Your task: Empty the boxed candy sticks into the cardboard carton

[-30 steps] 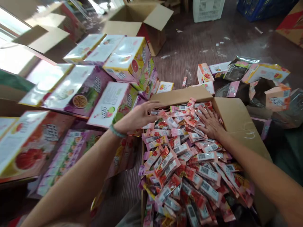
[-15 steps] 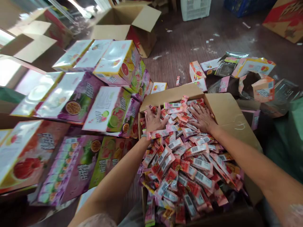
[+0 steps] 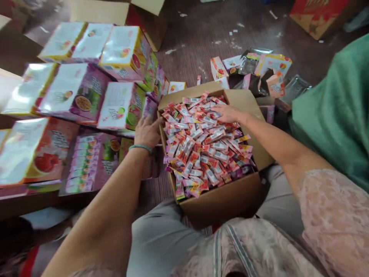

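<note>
A cardboard box (image 3: 221,200) between my legs is heaped with small pink and red sachets (image 3: 201,146). My right hand (image 3: 226,114) lies on the sachets near the box's far right, its fingers spread and partly among them. Just outside the box's left edge is my left hand (image 3: 148,132), fingers apart, beside a purple and white fruit carton (image 3: 117,104). Nothing shows in its grasp. A bracelet circles the left wrist.
Stacked fruit cartons (image 3: 72,86) fill the left. Torn packaging and clear trays (image 3: 253,63) lie beyond the box on the dark floor (image 3: 198,34). Green cloth (image 3: 337,104) is at the right, a red and brown box (image 3: 319,15) at the back right.
My left hand has left the sachets and moved left over the box's edge. My right hand remains on the sachets. The view has tilted down, showing my lap and the box's near side.
</note>
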Action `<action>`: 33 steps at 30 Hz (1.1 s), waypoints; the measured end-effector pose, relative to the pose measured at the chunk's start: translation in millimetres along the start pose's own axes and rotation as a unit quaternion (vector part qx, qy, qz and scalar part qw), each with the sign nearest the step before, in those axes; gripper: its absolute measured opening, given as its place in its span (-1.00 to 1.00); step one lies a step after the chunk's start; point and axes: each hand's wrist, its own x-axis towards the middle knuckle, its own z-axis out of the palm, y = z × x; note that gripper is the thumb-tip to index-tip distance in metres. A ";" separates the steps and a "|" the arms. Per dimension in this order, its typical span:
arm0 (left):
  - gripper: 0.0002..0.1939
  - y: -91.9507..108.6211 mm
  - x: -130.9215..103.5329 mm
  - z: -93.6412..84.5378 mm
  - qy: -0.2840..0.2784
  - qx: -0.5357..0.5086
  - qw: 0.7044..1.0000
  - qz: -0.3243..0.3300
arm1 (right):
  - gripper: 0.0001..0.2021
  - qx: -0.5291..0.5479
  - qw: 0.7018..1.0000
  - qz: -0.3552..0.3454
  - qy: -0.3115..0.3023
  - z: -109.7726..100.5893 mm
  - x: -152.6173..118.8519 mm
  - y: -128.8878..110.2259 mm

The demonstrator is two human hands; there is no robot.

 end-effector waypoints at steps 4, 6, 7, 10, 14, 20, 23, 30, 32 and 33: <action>-0.22 55.6 -72.4 30.5 0.090 -0.088 0.991 0.042 | -0.22 -0.005 0.997 -0.015 0.079 25.1 -88.2 -42.7; -0.13 96.6 -105.3 57.9 0.061 -0.108 0.990 0.074 | -0.08 -0.029 0.996 -0.025 0.082 57.5 -126.9 -68.8; -0.11 115.7 -118.3 71.6 0.039 -0.117 0.989 0.082 | -0.02 -0.042 0.996 -0.031 0.071 75.3 -140.8 -78.6; -0.10 155.1 -137.9 104.8 0.012 -0.131 0.990 0.055 | 0.07 -0.060 0.997 -0.025 0.031 119.4 -155.8 -86.0; -0.08 164.9 -129.7 121.6 0.031 -0.132 0.991 0.013 | 0.13 -0.056 0.998 -0.024 0.026 139.5 -135.3 -62.4; -0.09 159.4 -107.0 125.1 0.036 -0.141 0.989 -0.002 | 0.19 -0.050 0.999 -0.012 0.002 140.9 -109.5 -46.7; -0.13 163.0 -104.6 125.9 0.022 -0.124 0.992 0.006 | 0.14 -0.052 0.998 0.006 -0.024 137.0 -109.1 -53.5; -0.15 146.9 -137.5 82.6 0.037 -0.148 0.988 -0.002 | 0.12 -0.047 0.998 0.014 0.036 92.9 -160.8 -88.6; -0.10 130.0 -170.8 75.0 0.104 -0.177 0.977 -0.056 | -0.07 -0.021 0.989 0.041 0.144 96.8 -203.1 -88.9; -0.06 120.6 -190.8 75.0 0.133 -0.194 0.966 -0.110 | -0.15 0.003 0.976 0.077 0.203 104.1 -227.1 -86.5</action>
